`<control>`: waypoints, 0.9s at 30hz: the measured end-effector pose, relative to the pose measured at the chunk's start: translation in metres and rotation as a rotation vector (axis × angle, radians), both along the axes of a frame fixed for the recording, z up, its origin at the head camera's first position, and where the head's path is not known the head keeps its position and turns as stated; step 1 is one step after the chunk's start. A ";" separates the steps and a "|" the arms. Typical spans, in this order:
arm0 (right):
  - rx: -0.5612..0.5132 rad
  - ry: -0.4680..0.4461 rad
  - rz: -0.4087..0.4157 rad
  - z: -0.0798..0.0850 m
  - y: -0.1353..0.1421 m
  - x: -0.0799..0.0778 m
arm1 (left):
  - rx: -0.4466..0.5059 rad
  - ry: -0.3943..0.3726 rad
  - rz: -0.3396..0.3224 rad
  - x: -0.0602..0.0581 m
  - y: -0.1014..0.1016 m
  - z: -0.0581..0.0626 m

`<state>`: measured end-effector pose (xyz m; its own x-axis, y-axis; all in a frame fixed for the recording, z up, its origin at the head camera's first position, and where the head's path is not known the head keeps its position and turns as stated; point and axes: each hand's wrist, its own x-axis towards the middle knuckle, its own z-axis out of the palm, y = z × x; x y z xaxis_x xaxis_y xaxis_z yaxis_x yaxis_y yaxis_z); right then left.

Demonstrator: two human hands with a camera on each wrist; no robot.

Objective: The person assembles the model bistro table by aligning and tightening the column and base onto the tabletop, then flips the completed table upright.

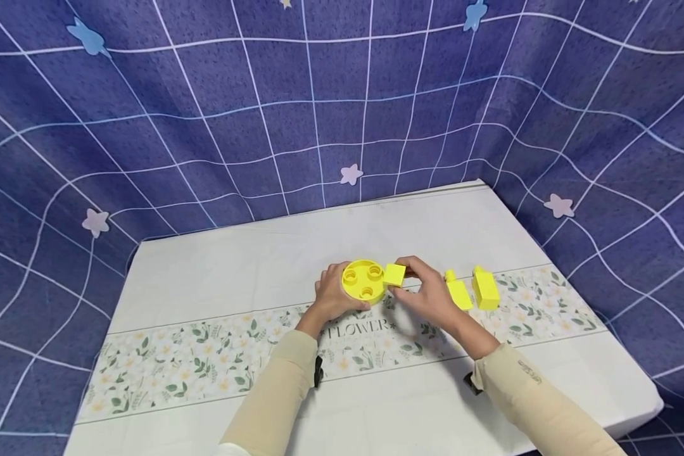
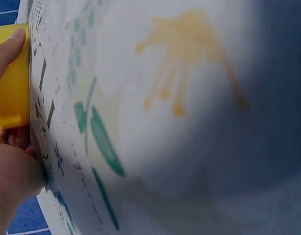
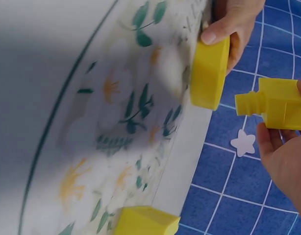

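Note:
A round yellow disc [image 1: 362, 280] with three round sockets on its upper face lies on the table. My left hand [image 1: 335, 295] grips it at the left edge, the thumb along its near side; the left wrist view shows its smooth side wall [image 2: 13, 83]. Just right of the disc, my right hand [image 1: 430, 296] holds a yellow block [image 1: 394, 275] between thumb and fingers. In the right wrist view the block [image 3: 288, 103] has a threaded peg pointing toward the table and sits above the disc's level, apart from it.
Two more yellow blocks with pegs, one nearer [image 1: 459, 295] and one farther right [image 1: 486, 291], lie on the table right of my right hand. The white tablecloth [image 1: 251, 253] bears a printed flower band. A blue curtain [image 1: 273, 114] hangs behind the table.

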<state>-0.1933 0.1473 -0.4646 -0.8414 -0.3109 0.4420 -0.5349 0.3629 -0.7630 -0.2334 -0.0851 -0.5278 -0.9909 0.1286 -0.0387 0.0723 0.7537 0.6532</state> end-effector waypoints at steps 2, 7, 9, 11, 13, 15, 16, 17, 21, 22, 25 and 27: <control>-0.016 -0.018 0.007 0.003 -0.003 -0.001 | 0.003 0.003 -0.001 0.000 0.000 0.000; -0.091 -0.023 0.039 0.024 -0.013 0.004 | 0.000 0.003 -0.006 0.001 0.000 0.000; -0.123 -0.035 0.042 0.033 -0.016 0.007 | -0.001 0.003 -0.008 0.001 0.000 0.000; -0.139 -0.055 0.039 0.040 -0.019 0.009 | 0.001 0.005 -0.008 0.001 -0.001 0.001; -0.139 -0.072 0.033 0.043 -0.020 0.009 | 0.001 0.006 -0.008 0.001 -0.001 0.001; -0.143 -0.087 0.032 0.043 -0.022 0.009 | -0.005 0.005 -0.008 0.001 -0.001 0.001; -0.145 -0.092 0.034 0.043 -0.022 0.008 | -0.006 0.005 -0.009 0.001 -0.001 0.001; -0.150 -0.095 0.035 0.043 -0.023 0.007 | -0.008 0.003 -0.010 0.001 -0.001 0.001; -0.165 -0.100 0.039 0.041 -0.026 0.005 | -0.009 0.002 -0.017 0.001 -0.002 0.000; -0.168 -0.099 0.039 0.040 -0.027 0.004 | -0.008 0.002 -0.018 0.001 -0.002 0.000; -0.168 -0.097 0.035 0.039 -0.031 0.002 | -0.001 0.008 -0.022 0.000 -0.002 -0.001; -0.169 -0.100 0.031 0.039 -0.033 0.001 | 0.003 0.011 -0.025 0.001 -0.002 -0.001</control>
<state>-0.1920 0.1143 -0.4255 -0.8748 -0.2660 0.4049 -0.4626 0.2100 -0.8614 -0.2329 -0.0872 -0.5283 -0.9878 0.1533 -0.0270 0.0985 0.7499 0.6541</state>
